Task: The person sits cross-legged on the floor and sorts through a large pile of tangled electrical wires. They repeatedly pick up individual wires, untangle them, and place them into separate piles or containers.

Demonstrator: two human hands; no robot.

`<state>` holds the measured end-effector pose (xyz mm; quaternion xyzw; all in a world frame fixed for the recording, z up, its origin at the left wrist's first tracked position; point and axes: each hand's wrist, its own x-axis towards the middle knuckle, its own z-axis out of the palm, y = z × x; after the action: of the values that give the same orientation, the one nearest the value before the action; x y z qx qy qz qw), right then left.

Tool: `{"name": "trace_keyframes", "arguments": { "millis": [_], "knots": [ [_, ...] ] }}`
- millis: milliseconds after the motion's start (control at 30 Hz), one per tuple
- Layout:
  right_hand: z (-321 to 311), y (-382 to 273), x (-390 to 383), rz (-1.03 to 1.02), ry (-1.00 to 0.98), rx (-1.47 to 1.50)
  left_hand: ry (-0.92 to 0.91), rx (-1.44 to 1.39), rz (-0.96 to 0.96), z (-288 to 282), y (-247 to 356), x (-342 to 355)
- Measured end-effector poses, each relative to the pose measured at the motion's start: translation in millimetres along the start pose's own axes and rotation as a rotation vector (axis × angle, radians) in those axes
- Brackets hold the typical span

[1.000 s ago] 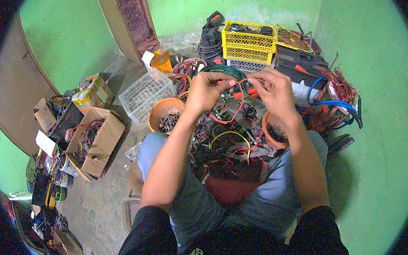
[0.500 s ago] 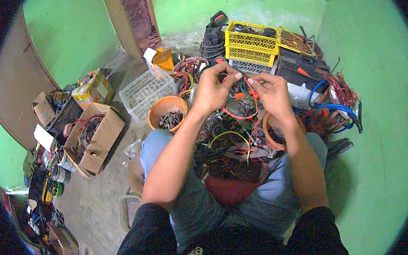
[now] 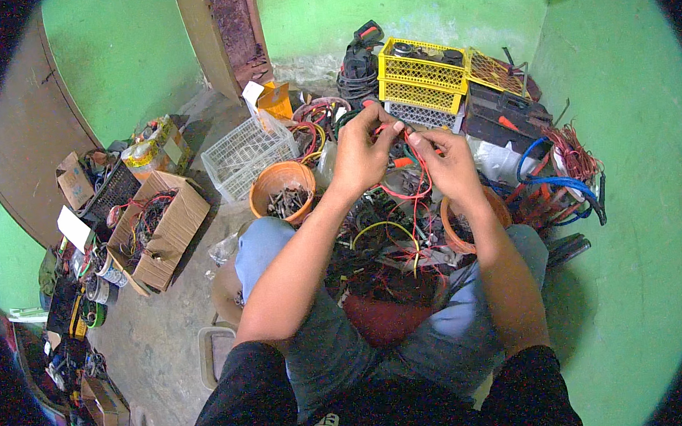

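My left hand (image 3: 367,149) and my right hand (image 3: 443,160) meet in the middle of the view, fingertips almost touching. Both pinch a thin red wire (image 3: 420,194) that hangs in a loop below them. Beneath is a dense heap of tangled wires and scrap (image 3: 374,238), with a yellow curved cable (image 3: 382,223) across it. An orange bucket of small dark pieces (image 3: 261,183) stands left of my left forearm; another orange bucket (image 3: 460,241) is partly behind my right forearm.
Stacked yellow crates (image 3: 418,71) stand behind, beside dark cases (image 3: 498,106) and blue hoses (image 3: 562,184). At left are a clear crate (image 3: 229,169), a cardboard box of wires (image 3: 163,239) and piled clutter (image 3: 90,322). A green wall (image 3: 621,196) bounds the right side.
My hands have drawn closer together. My left hand is now more upright and turned inward, and my right hand sits slightly lower and further left. The red wire's loop has shifted right.
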<state>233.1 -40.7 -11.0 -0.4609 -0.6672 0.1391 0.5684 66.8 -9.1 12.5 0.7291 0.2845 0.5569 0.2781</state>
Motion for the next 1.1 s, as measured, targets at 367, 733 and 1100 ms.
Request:
{"name": "trace_keyframes", "arguments": {
  "millis": [367,733,1100],
  "knots": [
    [-10,-12,1,0.14,-0.054,0.056,-0.013,-0.191,-0.104,0,-4,3],
    [-10,-7,0,0.073,-0.035,0.002,-0.027,-0.464,-0.275,0,-11,6],
    [-2,-5,-5,-0.006,-0.007,-0.105,-0.11,-0.594,-0.512,-8,-3,4]
  ]
}}
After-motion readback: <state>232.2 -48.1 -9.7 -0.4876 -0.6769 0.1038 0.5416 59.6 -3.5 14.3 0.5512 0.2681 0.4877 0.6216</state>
